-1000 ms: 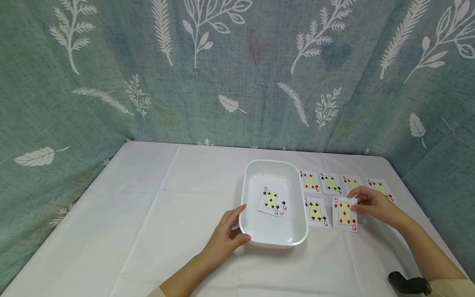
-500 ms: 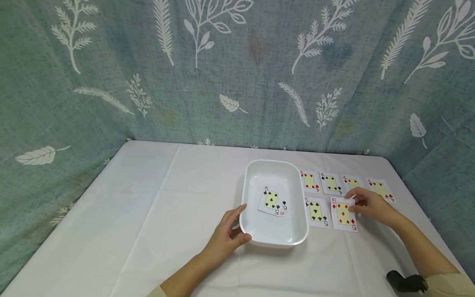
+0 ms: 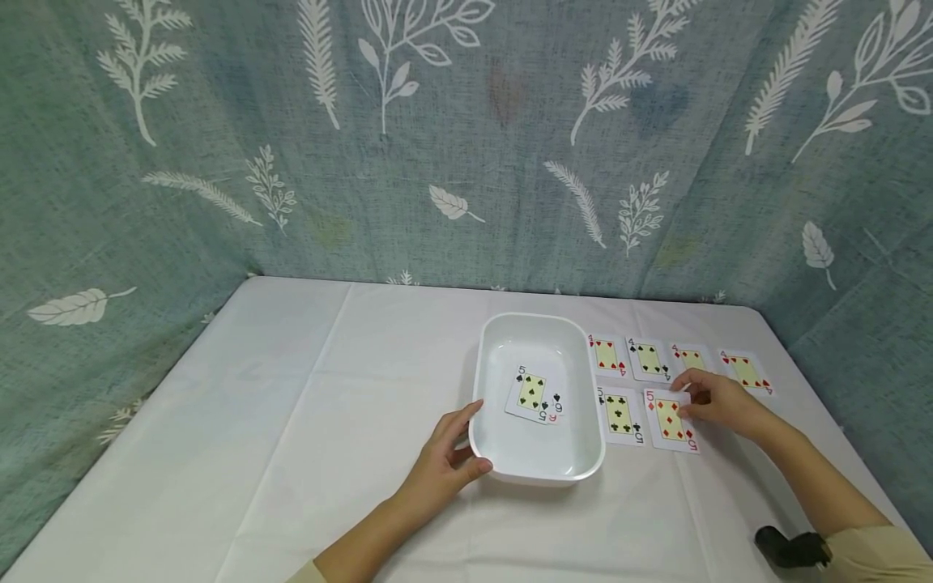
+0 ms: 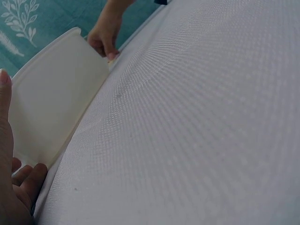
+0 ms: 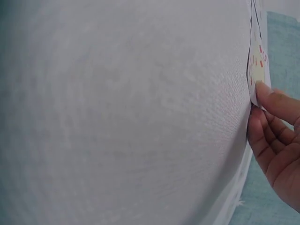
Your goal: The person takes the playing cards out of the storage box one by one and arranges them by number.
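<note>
2 cards lie half hidden in the white tray (image 3: 535,470): under the 5 of spades (image 3: 530,393) only the corner marks of a black 6 and a red card peek out, so their suits are hard to read. 1 card of the far row is partly covered by the right hand (image 3: 717,401), and the right wrist view shows almost nothing but white tablecloth (image 5: 122,112), with a thin sliver of the card's edge. The left wrist view cuts the tray to 1 outer wall and shows only the thumb tip and a few curled fingers (image 4: 28,176).

The 5 of diamonds (image 3: 669,419) lies face up on the tablecloth, just right of the 5 of clubs (image 3: 619,414) and in front of the row of 4s (image 3: 649,358). It is white-bordered with a pale yellow centre panel, red pips and a red 5 at each visible corner, and sits slightly askew. The right hand pinches its far right corner, thumb on top and fingers curled beneath the edge.

The left hand (image 3: 445,461) grips the tray's near left corner, thumb over the rim and fingers against the outer wall. A small black object (image 3: 790,548) rests near the right sleeve; what it is cannot be made out.
</note>
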Demonstrator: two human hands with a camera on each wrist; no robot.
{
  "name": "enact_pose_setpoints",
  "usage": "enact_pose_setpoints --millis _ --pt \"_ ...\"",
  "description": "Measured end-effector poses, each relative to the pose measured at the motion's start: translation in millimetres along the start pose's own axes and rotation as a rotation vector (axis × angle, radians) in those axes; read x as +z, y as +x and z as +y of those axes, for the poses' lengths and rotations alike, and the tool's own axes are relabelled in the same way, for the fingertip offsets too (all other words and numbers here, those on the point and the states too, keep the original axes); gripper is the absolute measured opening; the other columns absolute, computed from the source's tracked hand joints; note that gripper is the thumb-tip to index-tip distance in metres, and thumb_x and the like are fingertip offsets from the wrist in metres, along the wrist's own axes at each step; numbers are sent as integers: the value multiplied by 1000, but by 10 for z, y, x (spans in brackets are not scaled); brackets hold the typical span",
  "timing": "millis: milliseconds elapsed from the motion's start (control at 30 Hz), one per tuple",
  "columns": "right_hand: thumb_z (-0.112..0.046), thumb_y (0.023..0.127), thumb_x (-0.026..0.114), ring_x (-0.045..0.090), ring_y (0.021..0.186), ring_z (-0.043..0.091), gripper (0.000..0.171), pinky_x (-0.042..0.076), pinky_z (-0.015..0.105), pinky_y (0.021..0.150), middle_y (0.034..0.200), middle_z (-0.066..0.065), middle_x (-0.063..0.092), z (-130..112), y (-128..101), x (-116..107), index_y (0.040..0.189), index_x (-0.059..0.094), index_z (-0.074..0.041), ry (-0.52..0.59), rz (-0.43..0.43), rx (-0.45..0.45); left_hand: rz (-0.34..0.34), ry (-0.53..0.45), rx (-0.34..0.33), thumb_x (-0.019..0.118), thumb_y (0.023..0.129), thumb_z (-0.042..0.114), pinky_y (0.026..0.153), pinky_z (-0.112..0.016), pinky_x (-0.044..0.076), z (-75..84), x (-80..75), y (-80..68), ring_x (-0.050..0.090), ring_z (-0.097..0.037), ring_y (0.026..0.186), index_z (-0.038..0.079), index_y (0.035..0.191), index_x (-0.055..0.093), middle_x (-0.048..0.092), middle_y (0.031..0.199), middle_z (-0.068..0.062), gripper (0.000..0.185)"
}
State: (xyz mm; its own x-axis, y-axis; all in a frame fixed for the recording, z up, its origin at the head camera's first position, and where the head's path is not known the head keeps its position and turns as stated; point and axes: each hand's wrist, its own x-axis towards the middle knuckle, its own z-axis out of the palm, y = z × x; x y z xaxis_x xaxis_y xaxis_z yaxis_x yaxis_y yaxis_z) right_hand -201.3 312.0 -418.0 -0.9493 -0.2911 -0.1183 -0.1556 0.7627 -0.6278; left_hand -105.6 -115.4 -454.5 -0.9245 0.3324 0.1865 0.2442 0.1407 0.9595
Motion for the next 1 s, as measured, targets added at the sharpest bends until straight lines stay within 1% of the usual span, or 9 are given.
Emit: enact_pose_setpoints --millis 100,300,433,600,700,867,1000 --pt "-9 80 74 46 71 14 30 41 18 52 81 4 52 5 1 9 104 58 -4 -26 15 12 -2 0 9 70 84 24 100 -28 48 -3 1 1 45 -32 126 13 149 28 35 139 -17 78" --pt "-12 78 77 49 74 16 32 45 18 54 83 3 55 -2 -7 15 104 60 -4 -105 31 10 -7 3 5 70 85 24 101 -28 48 0 -4 -2 44 -32 127 13 149 28 34 139 -16 77" --pt "-18 77 78 50 75 17 39 45 21 55 85 3 57 -52 -20 -11 107 60 -2 -171 36 5 -5 -1 8 70 85 23 101 -28 48 -4 -3 0 45 -32 126 13 149 28 35 139 -16 77" --pt "-25 77 78 51 75 16 44 46 22 55 85 2 58 -75 -42 -41 111 62 -2 -201 63 -8 0 4 -4 71 84 24 100 -26 48 -6 6 4 44 -31 126 15 149 29 35 139 -17 78" --pt "-26 77 78 51 74 13 44 46 20 55 84 0 57 -77 -40 -56 111 62 -3 -194 81 -47 1 5 -15 71 83 23 100 -25 48 -2 8 1 44 -31 127 16 149 30 34 139 -16 78" --pt "-22 77 78 50 69 5 44 46 18 55 82 -1 58 -173 -12 -109 112 62 0 -172 110 -141 -3 7 -1 70 84 24 101 -26 48 -7 3 1 44 -32 127 15 149 28 34 139 -16 78" --pt "-21 78 78 51 70 5 44 48 18 58 84 1 60 -251 45 -119 113 62 0 -137 129 -184 -2 0 8 70 84 24 101 -27 48 -13 1 5 44 -32 126 14 149 29 35 139 -16 77"
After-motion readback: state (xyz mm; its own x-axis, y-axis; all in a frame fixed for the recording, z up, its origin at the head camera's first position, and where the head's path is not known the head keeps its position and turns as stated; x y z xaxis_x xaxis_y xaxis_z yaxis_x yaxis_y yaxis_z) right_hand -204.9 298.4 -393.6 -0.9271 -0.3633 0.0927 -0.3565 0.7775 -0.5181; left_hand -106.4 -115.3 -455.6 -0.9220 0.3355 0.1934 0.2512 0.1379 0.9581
